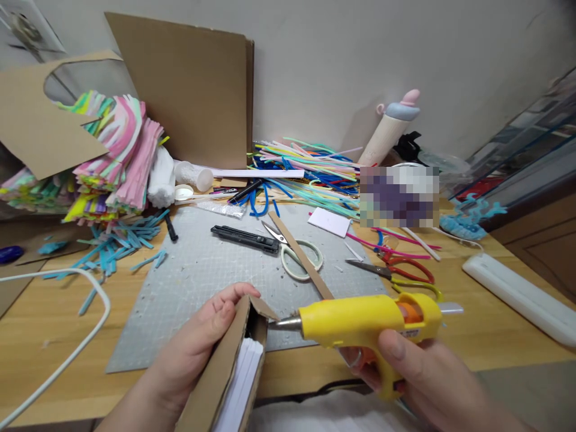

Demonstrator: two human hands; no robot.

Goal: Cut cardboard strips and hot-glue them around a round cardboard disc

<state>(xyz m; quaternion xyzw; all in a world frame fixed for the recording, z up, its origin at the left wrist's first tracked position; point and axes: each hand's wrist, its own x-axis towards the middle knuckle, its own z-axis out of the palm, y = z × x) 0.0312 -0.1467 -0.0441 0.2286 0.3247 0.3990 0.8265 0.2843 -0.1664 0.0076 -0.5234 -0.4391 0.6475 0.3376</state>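
A brown cardboard box (pixel 211 384) with white sheets (pixel 240 384) inside is held upright and tilted near the front edge. My left hand (pixel 198 336) grips it from the left, fingers behind its top. In my right hand (pixel 427 372) is a yellow glue gun (pixel 351 318), my fingers wrapped round its handle. The gun's metal nozzle touches or nearly touches a small cardboard flap (pixel 263 308) at the box's top; exact contact is unclear. A clear glue stick (pixel 451 308) protrudes from the gun's back.
On the grey cutting mat (pixel 180 270) lie a black cutter (pixel 245 239), scissors (pixel 301 259) and a cardboard strip (pixel 301 255). Red-and-yellow-handled scissors (pixel 409 273) lie right. Pipe cleaners (pixel 306 168) and a cardboard panel (pixel 193 90) stand behind; a white cable (pixel 105 300) curves left.
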